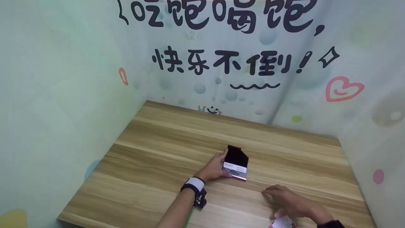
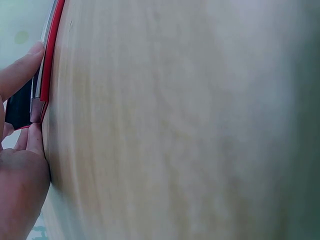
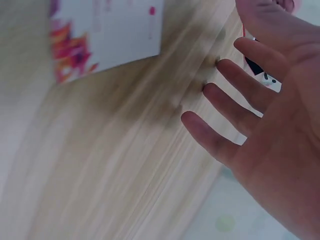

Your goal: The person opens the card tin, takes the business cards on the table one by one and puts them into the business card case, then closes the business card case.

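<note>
In the head view my left hand (image 1: pixel 215 166) grips a small card case (image 1: pixel 235 156) by its left side, thumb over the near corner. Its black flap is folded open toward the back, and white and grey printed cards (image 1: pixel 235 169) show inside. From the left wrist, the red edge of the case (image 2: pixel 49 65) lies along the tabletop, with my thumb (image 2: pixel 22 72) on its upper side. My right hand (image 1: pixel 291 201) is spread above the table, its fingers (image 3: pixel 240 95) apart and nearly straight. Close to its thumb is a white card with pink and orange print (image 3: pixel 115 35), partly cut off.
The wood-grain table (image 1: pixel 152 152) meets pale printed walls (image 1: pixel 63 95) at the left, back and right. Dark lettering and a pink heart (image 1: pixel 343 90) mark the back wall. A strap with a dark device (image 1: pixel 196 190) circles my left wrist.
</note>
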Action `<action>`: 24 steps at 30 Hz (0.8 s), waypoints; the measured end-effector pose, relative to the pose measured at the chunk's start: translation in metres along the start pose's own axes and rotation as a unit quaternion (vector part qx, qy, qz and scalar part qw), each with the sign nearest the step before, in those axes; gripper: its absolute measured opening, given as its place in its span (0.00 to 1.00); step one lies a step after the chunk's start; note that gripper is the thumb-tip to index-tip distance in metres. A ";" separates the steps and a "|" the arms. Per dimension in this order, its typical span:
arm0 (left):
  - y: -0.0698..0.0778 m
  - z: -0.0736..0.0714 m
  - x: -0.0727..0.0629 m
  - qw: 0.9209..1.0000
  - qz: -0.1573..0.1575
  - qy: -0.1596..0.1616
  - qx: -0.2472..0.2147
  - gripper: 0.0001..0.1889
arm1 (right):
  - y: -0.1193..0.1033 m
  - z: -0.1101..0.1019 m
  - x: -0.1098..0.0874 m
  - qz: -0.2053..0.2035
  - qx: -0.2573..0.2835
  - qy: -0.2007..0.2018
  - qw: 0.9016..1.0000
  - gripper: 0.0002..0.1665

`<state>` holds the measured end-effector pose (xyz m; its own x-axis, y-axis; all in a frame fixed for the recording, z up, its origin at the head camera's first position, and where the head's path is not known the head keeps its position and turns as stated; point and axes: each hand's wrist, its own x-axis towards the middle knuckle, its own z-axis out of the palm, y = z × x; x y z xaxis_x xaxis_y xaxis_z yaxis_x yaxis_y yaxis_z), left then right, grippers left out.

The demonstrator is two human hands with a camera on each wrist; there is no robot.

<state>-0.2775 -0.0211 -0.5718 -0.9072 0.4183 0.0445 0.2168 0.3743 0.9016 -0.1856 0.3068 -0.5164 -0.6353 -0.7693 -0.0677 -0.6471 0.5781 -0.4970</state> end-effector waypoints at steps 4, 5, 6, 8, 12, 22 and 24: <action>0.001 0.000 0.001 1.000 0.000 -0.002 -0.020 0.60 | -0.002 0.004 -0.013 -0.003 -0.024 -0.010 1.000 0.52; 0.002 0.000 0.001 1.000 0.001 -0.003 -0.021 0.60 | -0.003 0.005 -0.017 0.010 -0.006 -0.025 1.000 0.52; 0.002 0.000 0.001 1.000 0.002 -0.003 -0.020 0.60 | -0.004 0.005 -0.020 0.023 0.018 -0.038 0.999 0.52; 0.001 0.000 0.000 1.000 0.004 -0.004 -0.015 0.60 | -0.006 0.006 -0.026 0.044 0.045 -0.054 0.997 0.51; -0.001 0.001 0.000 1.000 0.008 -0.006 -0.007 0.60 | -0.007 0.010 -0.037 0.026 0.016 -0.048 0.998 0.48; -0.003 0.003 0.003 1.000 0.008 -0.006 -0.018 0.60 | 0.007 0.026 -0.038 -0.055 -0.126 0.052 0.989 0.43; -0.003 0.002 0.003 1.000 0.009 -0.004 -0.013 0.60 | 0.009 0.027 -0.039 -0.062 -0.124 0.065 0.988 0.39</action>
<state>-0.2804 -0.0191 -0.5752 -0.9007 0.4307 0.0574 0.2228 0.3445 0.9120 -0.1555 0.3343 -0.5411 -0.5832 -0.8060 0.1010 -0.7963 0.5427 -0.2669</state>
